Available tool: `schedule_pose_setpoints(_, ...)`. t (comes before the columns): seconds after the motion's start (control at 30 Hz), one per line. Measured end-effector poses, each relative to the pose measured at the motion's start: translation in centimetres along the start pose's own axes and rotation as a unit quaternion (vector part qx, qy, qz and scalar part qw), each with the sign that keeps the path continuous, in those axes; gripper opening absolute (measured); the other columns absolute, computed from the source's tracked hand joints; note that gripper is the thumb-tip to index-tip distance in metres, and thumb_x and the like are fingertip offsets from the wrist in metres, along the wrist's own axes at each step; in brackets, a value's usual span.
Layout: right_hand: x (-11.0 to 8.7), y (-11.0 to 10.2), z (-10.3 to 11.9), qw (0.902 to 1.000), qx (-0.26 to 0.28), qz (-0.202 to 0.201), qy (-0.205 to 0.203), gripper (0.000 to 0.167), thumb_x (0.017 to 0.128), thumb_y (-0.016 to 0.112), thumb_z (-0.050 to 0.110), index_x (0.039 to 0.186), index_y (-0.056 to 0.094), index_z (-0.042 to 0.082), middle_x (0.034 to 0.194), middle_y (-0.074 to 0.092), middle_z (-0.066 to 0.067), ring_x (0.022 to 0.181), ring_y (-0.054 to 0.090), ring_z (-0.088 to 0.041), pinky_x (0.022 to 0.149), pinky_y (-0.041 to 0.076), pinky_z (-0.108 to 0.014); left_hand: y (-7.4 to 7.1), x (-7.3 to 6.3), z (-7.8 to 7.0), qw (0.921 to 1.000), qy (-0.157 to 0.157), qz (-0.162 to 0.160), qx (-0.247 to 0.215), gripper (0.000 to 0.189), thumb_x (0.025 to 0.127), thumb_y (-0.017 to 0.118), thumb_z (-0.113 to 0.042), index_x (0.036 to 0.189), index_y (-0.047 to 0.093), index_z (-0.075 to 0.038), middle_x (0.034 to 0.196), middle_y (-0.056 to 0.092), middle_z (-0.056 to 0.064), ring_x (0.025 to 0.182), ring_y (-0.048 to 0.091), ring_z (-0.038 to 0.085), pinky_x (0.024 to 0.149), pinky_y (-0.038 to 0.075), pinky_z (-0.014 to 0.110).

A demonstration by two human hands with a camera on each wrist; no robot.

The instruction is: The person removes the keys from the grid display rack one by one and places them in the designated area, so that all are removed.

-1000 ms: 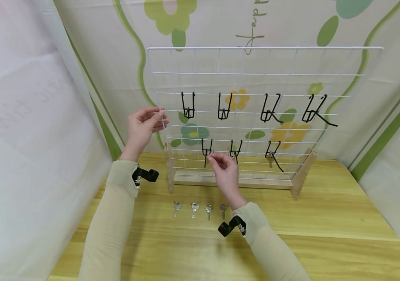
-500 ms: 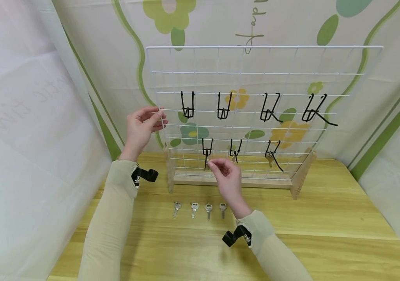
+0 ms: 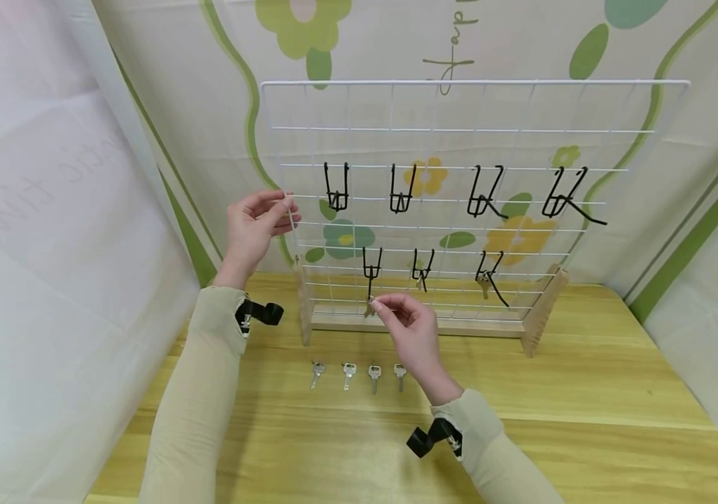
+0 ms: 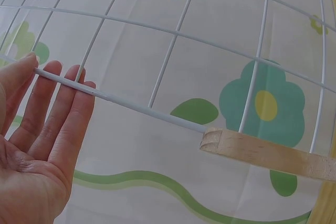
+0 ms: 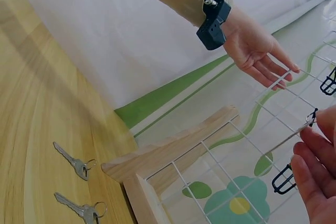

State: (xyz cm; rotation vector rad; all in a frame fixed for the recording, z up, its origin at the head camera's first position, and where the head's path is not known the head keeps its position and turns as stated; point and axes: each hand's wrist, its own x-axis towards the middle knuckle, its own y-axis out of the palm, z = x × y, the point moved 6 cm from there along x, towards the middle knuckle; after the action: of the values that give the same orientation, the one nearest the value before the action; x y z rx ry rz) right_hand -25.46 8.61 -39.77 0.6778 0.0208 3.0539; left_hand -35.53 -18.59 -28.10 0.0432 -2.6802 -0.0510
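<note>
My left hand (image 3: 253, 227) holds the left edge of the white wire grid rack (image 4: 147, 113), thumb on one side of the wire and fingers on the other. My right hand (image 3: 412, 332) pinches a key (image 3: 369, 308) by the ring end, at the tip of the lower left black hook (image 3: 371, 269). In the right wrist view the key (image 5: 286, 139) sticks out from the fingertips, its small ring close to the hook's end. Keys also hang on the lower middle hook (image 3: 422, 269) and the lower right hook (image 3: 486, 274).
Several keys (image 3: 349, 374) lie in a row on the wooden table (image 3: 308, 448) before the rack. An upper row of black hooks (image 3: 401, 199) juts forward from the grid. Wooden feet (image 3: 541, 315) support the rack, with a patterned cloth (image 3: 164, 84) behind it.
My right hand has moved down and slightly right, toward the tip of the lower left hook. The key at its fingertips now shows below the hook. My left hand stays on the rack's edge.
</note>
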Motion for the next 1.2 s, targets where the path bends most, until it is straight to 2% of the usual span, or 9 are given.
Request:
schedule_pose_setpoints(0.37, -0.8, -0.4, 1.0, 0.9999, 0.007, 0.015, 0.001, 0.009, 0.095, 0.075, 0.008, 0.1, 0.074, 0.001, 0.097, 0.073, -0.014, 0.079, 0.066, -0.019, 0.068, 0.058, -0.026, -0.1, 0.0, 0.1, 1.0, -0.004, 0.001, 0.003, 0.026, 0.096, 0.074, -0.016, 0.115, 0.072, 0.001, 0.101, 0.074, 0.015, 0.086, 0.075, 0.025, 0.077, 0.062, 0.033)
schedule_pose_setpoints(0.5, -1.3, -1.3, 0.7, 0.9994, 0.009, 0.022, 0.026, 0.01, 0.095, 0.075, 0.006, 0.1, 0.074, -0.001, 0.095, 0.073, -0.013, 0.078, 0.068, -0.023, 0.07, 0.061, -0.029, -0.1, 0.0, 0.1, 1.0, -0.003, 0.002, 0.004, 0.025, 0.096, 0.074, -0.016, 0.114, 0.072, 0.001, 0.101, 0.074, 0.015, 0.085, 0.075, 0.024, 0.077, 0.062, 0.033)
schedule_pose_setpoints(0.6, -1.7, -2.3, -0.5, 0.997, 0.009, 0.039, 0.066, 0.012, 0.094, 0.075, 0.006, 0.101, 0.073, -0.004, 0.094, 0.073, -0.014, 0.078, 0.07, -0.026, 0.072, 0.062, -0.033, -0.1, 0.0, 0.1, 1.0, -0.003, 0.001, 0.008, 0.024, 0.096, 0.074, -0.016, 0.114, 0.072, 0.0, 0.1, 0.074, 0.014, 0.085, 0.075, 0.023, 0.078, 0.062, 0.034)
schedule_pose_setpoints(0.7, -2.2, -3.6, -2.2, 0.9909, 0.005, 0.068, 0.116, 0.016, 0.095, 0.075, 0.008, 0.102, 0.071, -0.006, 0.095, 0.073, -0.015, 0.081, 0.07, -0.025, 0.073, 0.063, -0.035, -0.1, 0.1, 0.2, 1.0, -0.002, 0.0, 0.007, 0.028, 0.096, 0.074, -0.018, 0.116, 0.071, 0.002, 0.101, 0.074, 0.015, 0.085, 0.075, 0.024, 0.078, 0.062, 0.034)
schedule_pose_setpoints(0.9, -3.3, -6.7, -5.4, 0.9721, -0.004, 0.119, 0.202, 0.026, 0.098, 0.071, 0.011, 0.111, 0.067, -0.011, 0.1, 0.072, -0.017, 0.087, 0.07, -0.02, 0.081, 0.062, -0.039, 0.0, 0.1, 0.2, 1.0, 0.002, -0.002, 0.0, 0.028, 0.096, 0.074, -0.017, 0.115, 0.071, 0.003, 0.1, 0.074, 0.015, 0.084, 0.076, 0.024, 0.076, 0.063, 0.034)
schedule_pose_setpoints(1.07, -3.8, -9.3, -7.8, 0.9601, -0.042, 0.144, 0.236, 0.024, 0.102, 0.066, 0.01, 0.113, 0.066, -0.011, 0.102, 0.072, -0.017, 0.088, 0.069, -0.023, 0.084, 0.06, -0.045, 0.1, 0.1, 0.1, 1.0, 0.0, -0.003, -0.009, 0.019, 0.096, 0.074, -0.013, 0.111, 0.073, -0.001, 0.099, 0.075, 0.013, 0.083, 0.075, 0.024, 0.076, 0.063, 0.034)
schedule_pose_setpoints(1.2, -4.0, -10.7, -9.4, 0.9519, -0.066, 0.162, 0.252, 0.022, 0.102, 0.063, 0.007, 0.113, 0.064, -0.013, 0.101, 0.072, -0.017, 0.088, 0.069, -0.022, 0.08, 0.062, -0.038, 0.0, 0.0, 0.0, 1.0, -0.003, -0.003, -0.006, 0.019, 0.097, 0.073, -0.012, 0.112, 0.073, -0.001, 0.099, 0.075, 0.013, 0.084, 0.075, 0.024, 0.077, 0.063, 0.034)
